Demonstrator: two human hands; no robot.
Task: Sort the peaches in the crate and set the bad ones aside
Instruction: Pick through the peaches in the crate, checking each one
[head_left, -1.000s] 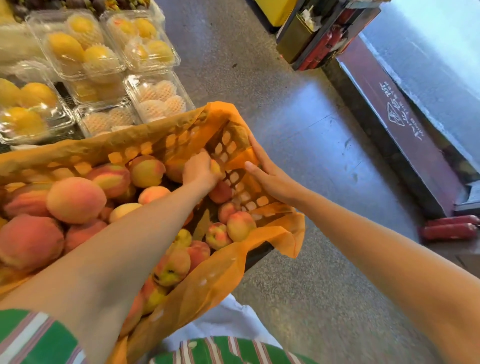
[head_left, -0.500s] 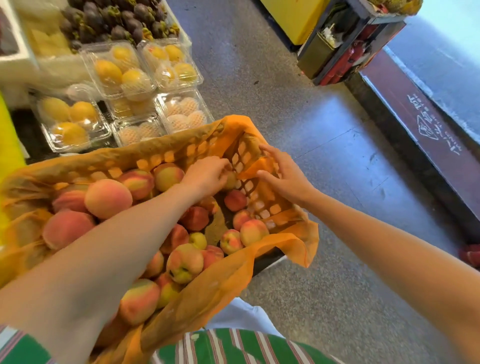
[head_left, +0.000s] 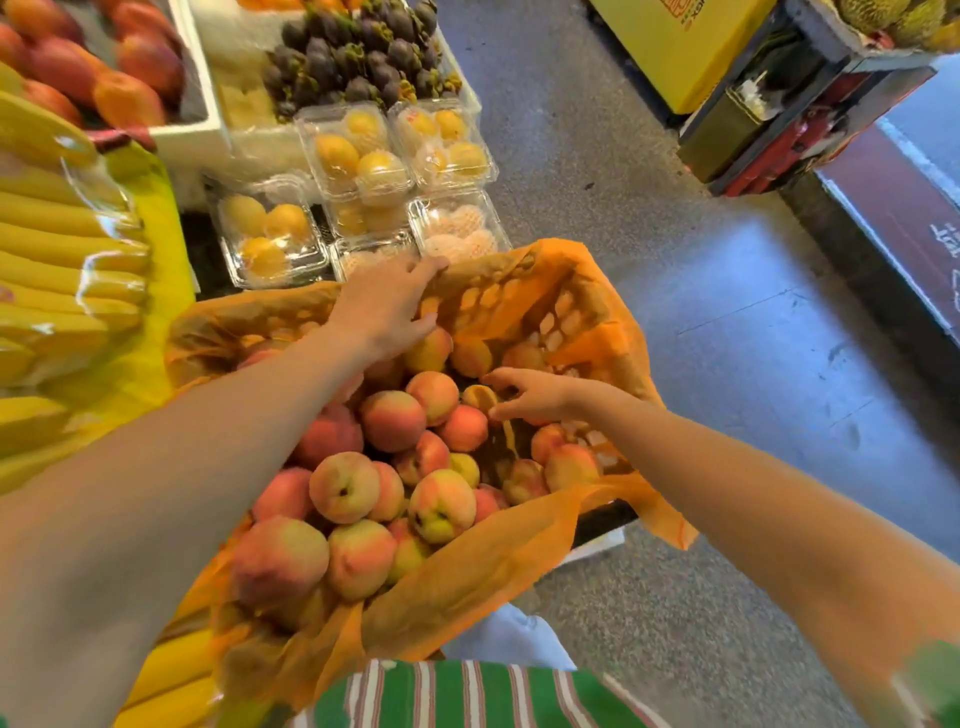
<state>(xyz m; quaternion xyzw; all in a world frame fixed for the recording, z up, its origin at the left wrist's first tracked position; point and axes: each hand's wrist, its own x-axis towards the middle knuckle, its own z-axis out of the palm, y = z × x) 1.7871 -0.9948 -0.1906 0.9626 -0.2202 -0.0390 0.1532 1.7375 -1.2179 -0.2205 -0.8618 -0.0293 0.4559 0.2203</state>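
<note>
Left hand (head_left: 384, 312), fingers spread and relaxed, lies over peaches (head_left: 392, 420) at the crate's (head_left: 563, 312) twelve o'clock. Right hand (head_left: 535, 395), fingers loosely curled and empty, at two.

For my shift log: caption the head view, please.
Left hand at the far rim, right hand among peaches in the orange-lined crate.
</note>
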